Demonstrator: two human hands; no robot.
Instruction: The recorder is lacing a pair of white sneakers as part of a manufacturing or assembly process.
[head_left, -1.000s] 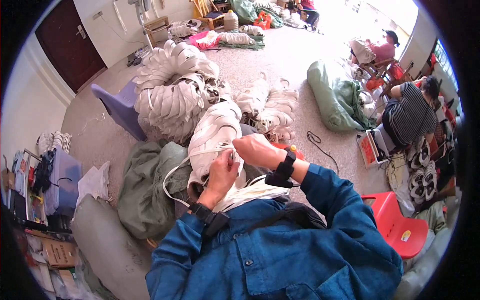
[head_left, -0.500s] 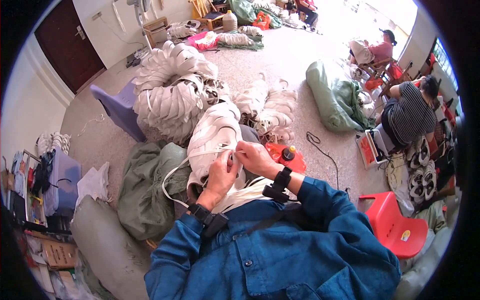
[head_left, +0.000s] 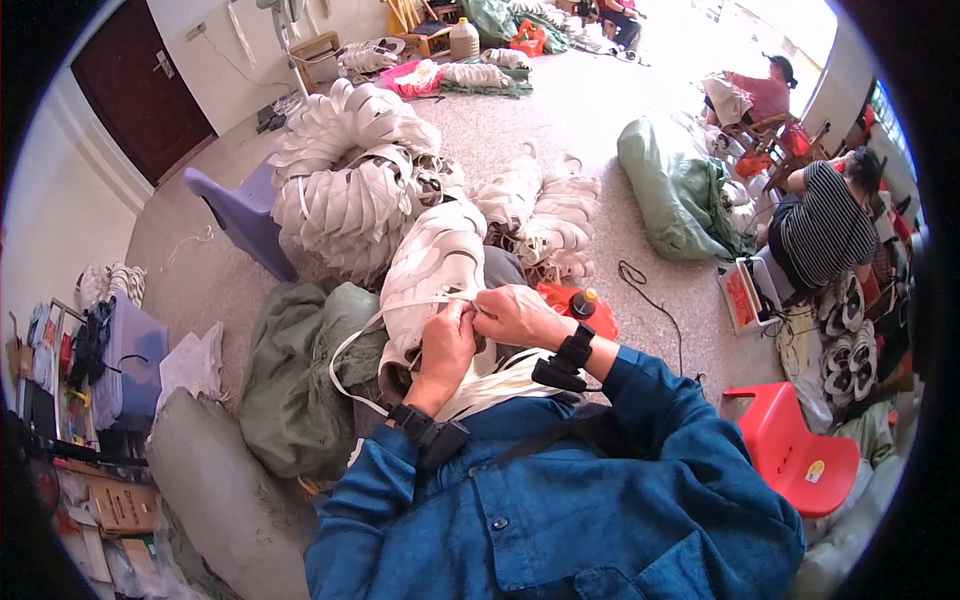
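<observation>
Bundle: your stack of white shoe pieces [head_left: 435, 265] sits at centre frame, just above both hands; it looks light and floppy.
Strap: the white strap [head_left: 352, 345] loops lower left, thin and limp; take it near the knot.
Left hand [head_left: 447, 345]: pinched on the strap.
Right hand [head_left: 518, 315]: fingers closed on the strap, touching the left hand.

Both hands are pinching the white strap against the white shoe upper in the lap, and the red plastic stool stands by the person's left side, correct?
Not quite. The left hand and right hand do meet on the white strap at the white shoe upper, but the red plastic stool stands on the person's right side, as the head view shows.
</observation>
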